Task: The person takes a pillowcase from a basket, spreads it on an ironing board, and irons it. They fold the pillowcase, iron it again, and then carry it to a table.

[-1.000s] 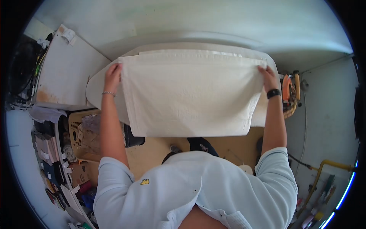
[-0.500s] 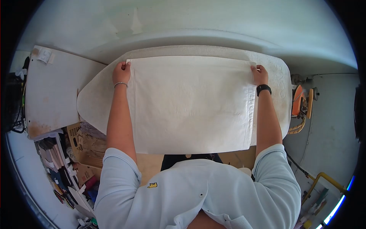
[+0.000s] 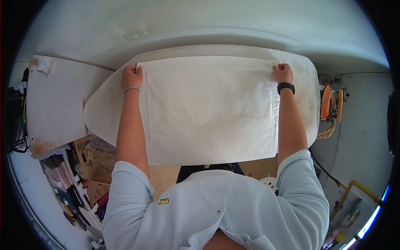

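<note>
A white cloth [image 3: 208, 108] lies spread flat over a padded ironing board [image 3: 104, 112], its near edge hanging over the board's front. My left hand [image 3: 132, 77] pinches the cloth's far left corner against the board. My right hand [image 3: 283, 73], with a black watch on the wrist, grips the far right corner. Both arms reach straight out along the cloth's sides.
A white side table [image 3: 62, 100] stands at the left. Below it are a basket [image 3: 89, 152] and stacked items [image 3: 71, 196]. An orange iron [image 3: 327, 104] rests right of the board. A yellow pipe [image 3: 358, 189] runs at the lower right. A pale wall lies behind.
The cloth, held up off the board a second ago, has been laid down flat on it. Both hands moved forward and down with its far corners.
</note>
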The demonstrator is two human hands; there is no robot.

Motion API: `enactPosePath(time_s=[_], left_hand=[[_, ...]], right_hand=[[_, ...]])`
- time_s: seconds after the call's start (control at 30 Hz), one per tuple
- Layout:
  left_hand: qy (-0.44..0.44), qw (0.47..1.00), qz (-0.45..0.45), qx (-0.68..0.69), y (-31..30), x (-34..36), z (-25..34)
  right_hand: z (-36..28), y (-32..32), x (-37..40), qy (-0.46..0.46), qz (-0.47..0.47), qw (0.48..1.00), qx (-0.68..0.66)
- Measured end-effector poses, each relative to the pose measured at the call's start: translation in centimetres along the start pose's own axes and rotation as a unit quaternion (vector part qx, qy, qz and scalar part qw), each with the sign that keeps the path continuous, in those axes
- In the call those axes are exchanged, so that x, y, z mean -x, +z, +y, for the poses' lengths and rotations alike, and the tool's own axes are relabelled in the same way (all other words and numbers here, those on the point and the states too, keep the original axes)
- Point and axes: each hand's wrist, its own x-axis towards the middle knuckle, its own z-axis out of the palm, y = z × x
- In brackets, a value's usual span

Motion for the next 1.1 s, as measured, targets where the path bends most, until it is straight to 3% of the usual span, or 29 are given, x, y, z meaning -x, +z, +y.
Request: enactPosePath(time_s=[0.07, 0.17, 0.3, 0.4, 0.47, 0.5, 0.53, 0.57, 0.6, 0.67, 0.7, 0.8, 0.87, 0.93, 0.97, 1.0, 1.07, 1.1], left_hand=[[-0.025, 0.992, -0.119, -0.023, -0.2, -0.9, -0.1], [0.017, 0.992, -0.126, -0.021, 0.2, -1.6, -0.8], [0.012, 0.995, -0.091, 0.024, -0.2, -1.7, -0.6], [-0.016, 0.996, -0.076, 0.033, 0.2, -1.8, -0.2], [0.029, 0.999, 0.019, 0.013, 1.0, -1.2, 0.2], [0.026, 0.999, 0.017, 0.012, 0.2, -0.3, 1.1], [0.143, 0.989, 0.015, 0.013, -0.7, 0.9, 1.7], [0.258, 0.966, 0.014, 0.015, -1.7, 2.4, 2.3], [0.257, 0.966, 0.012, 0.016, -2.4, 4.5, 2.2], [0.295, 0.940, -0.071, -0.155, -3.1, 8.8, 1.0], [0.193, 0.949, -0.160, -0.189, -3.0, 8.9, -0.8], [0.237, 0.943, -0.125, -0.197, -2.5, 8.7, -1.9], [0.240, 0.951, -0.055, -0.187, -2.6, 11.2, -0.2], [0.340, 0.930, -0.127, -0.054, -3.1, 17.3, 3.0], [0.365, 0.910, -0.195, -0.024, -3.8, 21.1, 5.1], [0.389, 0.884, -0.260, 0.005, -4.7, 24.1, 6.3], [0.346, 0.904, -0.251, 0.012, -4.3, 27.4, 4.3], [0.346, 0.908, -0.238, 0.012, -5.3, 27.8, 3.0]], right_hand=[[0.2, 0.3, -0.8, 0.015, -0.028, 0.999, 0.006], [0.6, 0.4, -2.0, 0.044, -0.105, 0.993, 0.006], [0.1, 0.1, -2.9, -0.010, -0.083, 0.996, 0.042], [-0.5, 0.6, -2.7, -0.021, -0.058, 0.998, -0.003], [-1.0, 1.5, -1.8, -0.073, 0.050, 0.993, 0.083], [-2.6, 1.0, 0.5, -0.099, 0.104, 0.982, 0.124], [-2.5, 1.4, 1.9, -0.181, 0.125, 0.969, 0.109], [-2.5, 1.4, 4.3, -0.265, 0.115, 0.952, 0.102], [-2.5, 1.0, 7.3, -0.282, 0.043, 0.949, 0.133], [-1.2, -0.1, 11.5, -0.287, -0.031, 0.937, 0.195], [-0.4, -0.2, 11.8, -0.284, -0.034, 0.938, 0.197], [0.6, -0.9, 12.6, -0.284, -0.063, 0.941, 0.174], [-1.3, 0.0, 14.3, -0.234, -0.014, 0.934, 0.271], [-3.7, 0.2, 20.7, -0.375, -0.055, 0.902, 0.208], [-6.2, -0.4, 25.1, -0.400, -0.119, 0.874, 0.250], [-7.2, -1.0, 28.7, -0.409, -0.202, 0.873, 0.175], [-5.3, -1.3, 32.0, -0.433, -0.210, 0.867, 0.128], [-3.9, -2.1, 31.7, -0.394, -0.207, 0.884, 0.143]])
